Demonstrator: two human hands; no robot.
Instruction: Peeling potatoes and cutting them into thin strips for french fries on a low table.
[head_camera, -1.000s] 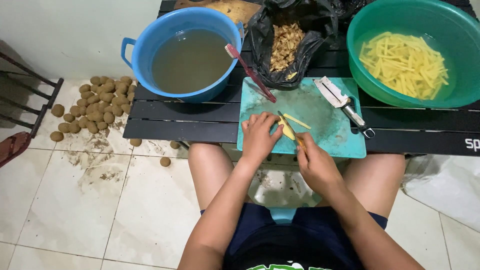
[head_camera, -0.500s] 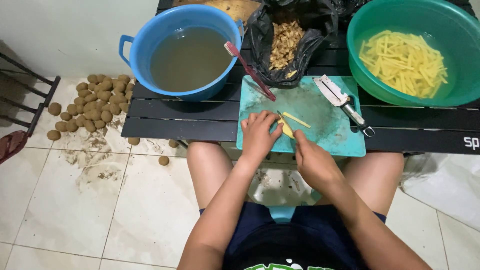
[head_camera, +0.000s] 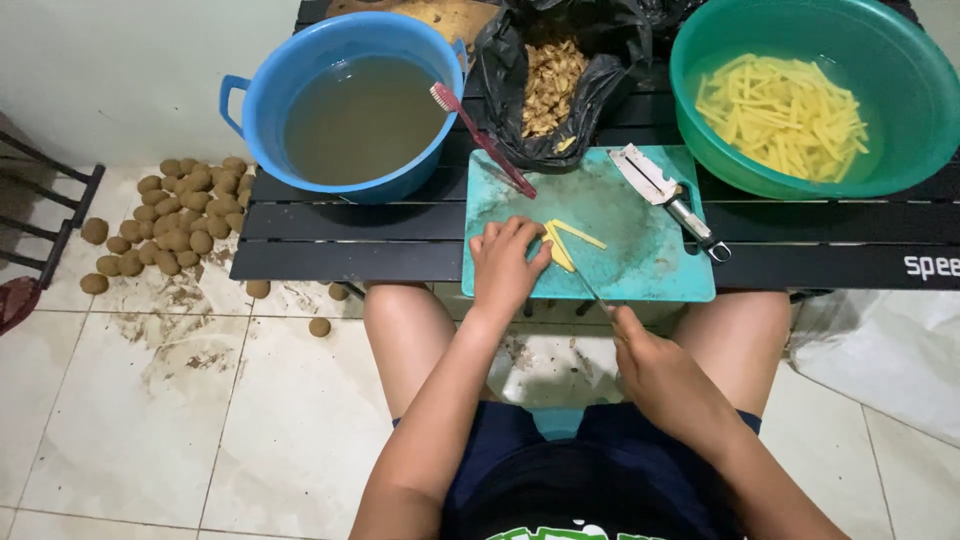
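Yellow potato sticks (head_camera: 562, 243) lie frame-centre on teal plastic cutting board (head_camera: 640, 262), long axis diagonal. Left hand (head_camera: 506, 265) pins them, nearer; right hand (head_camera: 655, 362) below-right grips what seems a thin knife (head_camera: 590, 290).

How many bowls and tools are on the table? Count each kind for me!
Big basins: 2, a blue basin with murky water and a green basin with potato sticks
Cutting boards: 1, the teal cutting board
Toothbrushes: 1, a red toothbrush
Peelers: 1, a metal peeler
Knives: 1, the knife in the right hand
Black bags: 1, the black bag of peels
Total: 7
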